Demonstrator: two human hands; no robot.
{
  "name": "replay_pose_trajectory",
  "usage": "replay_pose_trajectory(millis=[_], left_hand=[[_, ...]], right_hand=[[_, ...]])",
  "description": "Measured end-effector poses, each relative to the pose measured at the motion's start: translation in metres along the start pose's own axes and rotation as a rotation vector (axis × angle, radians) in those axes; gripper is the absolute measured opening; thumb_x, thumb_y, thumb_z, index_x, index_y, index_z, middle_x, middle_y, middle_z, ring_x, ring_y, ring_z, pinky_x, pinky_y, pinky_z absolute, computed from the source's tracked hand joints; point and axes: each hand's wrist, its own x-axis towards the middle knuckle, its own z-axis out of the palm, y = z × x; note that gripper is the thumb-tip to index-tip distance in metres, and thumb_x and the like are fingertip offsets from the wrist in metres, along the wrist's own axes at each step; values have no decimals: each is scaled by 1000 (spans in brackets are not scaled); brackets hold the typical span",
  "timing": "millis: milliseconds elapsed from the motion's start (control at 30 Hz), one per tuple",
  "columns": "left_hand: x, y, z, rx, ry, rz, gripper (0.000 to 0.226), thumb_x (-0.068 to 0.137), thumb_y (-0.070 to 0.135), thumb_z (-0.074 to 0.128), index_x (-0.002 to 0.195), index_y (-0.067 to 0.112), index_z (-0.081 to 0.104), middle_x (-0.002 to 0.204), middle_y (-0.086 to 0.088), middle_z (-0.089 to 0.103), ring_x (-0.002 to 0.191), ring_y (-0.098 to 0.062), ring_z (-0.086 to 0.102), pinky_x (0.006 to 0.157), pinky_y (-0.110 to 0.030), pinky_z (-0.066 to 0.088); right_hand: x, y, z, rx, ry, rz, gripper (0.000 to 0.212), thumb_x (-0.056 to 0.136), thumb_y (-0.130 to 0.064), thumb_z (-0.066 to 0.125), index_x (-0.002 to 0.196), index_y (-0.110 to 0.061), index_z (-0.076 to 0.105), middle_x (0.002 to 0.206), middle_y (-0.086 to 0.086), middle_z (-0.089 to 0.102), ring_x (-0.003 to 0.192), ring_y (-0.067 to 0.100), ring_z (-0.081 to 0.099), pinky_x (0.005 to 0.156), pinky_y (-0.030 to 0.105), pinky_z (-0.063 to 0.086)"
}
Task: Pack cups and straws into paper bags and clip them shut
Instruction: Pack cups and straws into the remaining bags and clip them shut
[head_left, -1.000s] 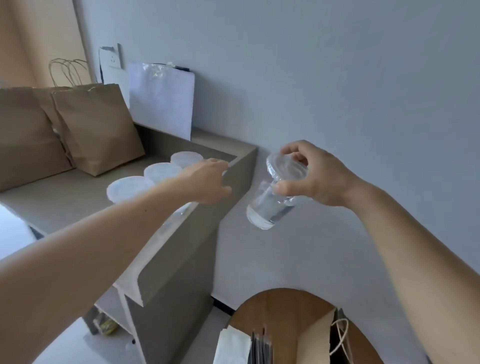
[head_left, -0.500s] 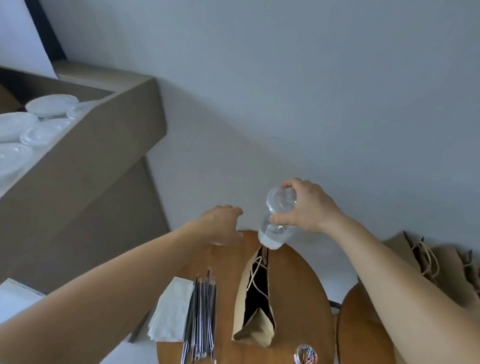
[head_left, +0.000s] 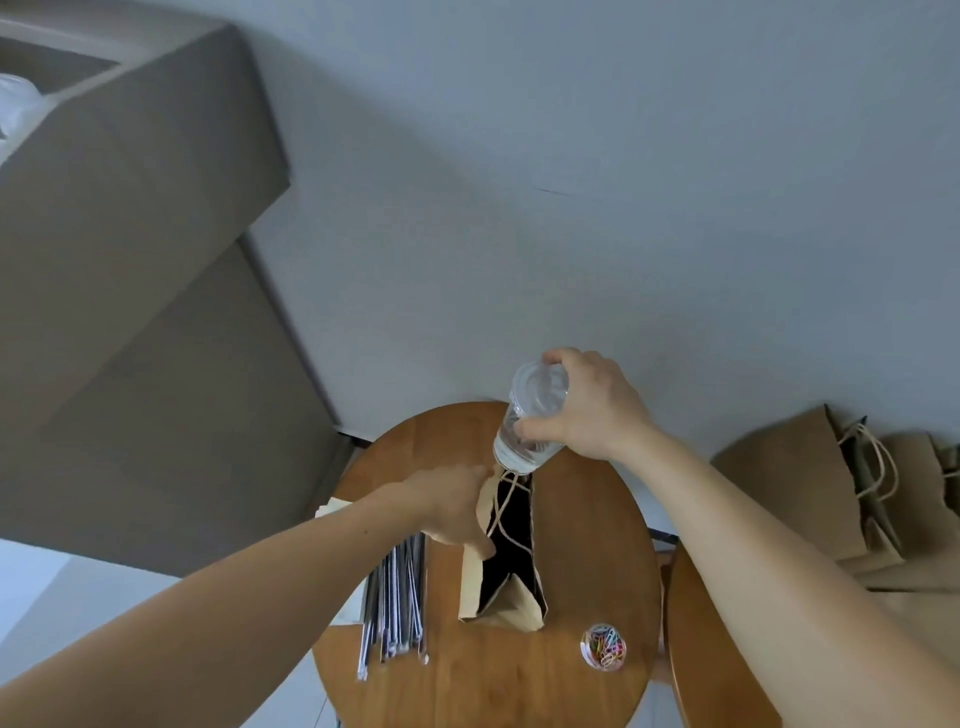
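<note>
Cup (head_left: 530, 415): clear plastic with a lid, tilted, base pointing down at the bag's mouth; it hangs just above the far end of the opening.
Right hand (head_left: 587, 410): grasping the cup near its lid, thumb on the near side, fingers curled over the far side.
Left hand (head_left: 452, 506): clenched on the left rim of the paper bag (head_left: 511, 605), thumb hooked inside the opening.
Paper bag: brown, upright on the round wooden tabletop (head_left: 587, 545), mouth open, cord handles showing against the dark inside.
Straws (head_left: 397, 597): a wrapped bundle lying flat just left of the bag, its far end hidden under the left forearm.
Clip tub (head_left: 603, 647): small, clear, holding coloured paper clips, right of the bag and apart from it.
Other bags (head_left: 795, 488): brown, cord-handled, at the right against the wall.
</note>
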Motion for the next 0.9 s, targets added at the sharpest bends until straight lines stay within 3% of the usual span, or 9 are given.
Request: replay_pose_trajectory(millis=[67,200,333,467,733,833,900], left_hand=[[3,2,18,-1,46,-53,86,71,63,69,141,22,38,127,0,60,111,-25,60,96,-46,50],[10,-2,41,-227,151,-158,36,93,49,48,106,17,58,93,-4,67,87,-23,67,84,-42,57],[14,-15,50,-528,140,-289,23,95,28,43,93,12,58,77,-9,73,68,-20,73,76,-36,62],[22,-30,55,-614,147,-368,27,97,28,38,83,10,53,57,-4,71,52,-16,70,66,-30,60],[22,-28,58,-633,161,-399,24,99,28,46,83,13,55,54,0,67,49,-12,69,51,-21,52],[19,-24,58,-633,168,-382,21,101,29,46,87,15,53,58,-1,67,49,-12,69,49,-19,52],[17,-22,57,-605,165,-356,17,101,29,47,92,16,54,68,-2,69,54,-13,70,59,-23,58]], right_hand=[[0,-4,6,8,2,7,100,49,-63,76,137,-34,38,125,-7,45,121,19,41,84,33,39],[-6,-8,18,28,37,23,99,52,-64,75,138,-32,39,129,-5,46,124,20,40,90,34,40],[-17,-7,27,62,82,44,99,55,-65,73,140,-29,39,133,-2,47,126,21,39,97,35,40],[-30,3,24,-3,2,-31,96,59,-63,75,141,-31,36,135,-6,44,126,18,39,96,33,40],[-44,9,34,-430,-242,-367,93,56,-67,68,133,-35,29,130,-6,40,119,17,38,89,35,49],[-41,11,56,-529,-333,-378,94,58,-69,66,136,-32,28,132,-1,41,117,21,41,86,33,48],[-37,11,72,-542,-381,-322,96,60,-69,66,138,-27,29,133,5,43,117,26,43,84,34,46]])
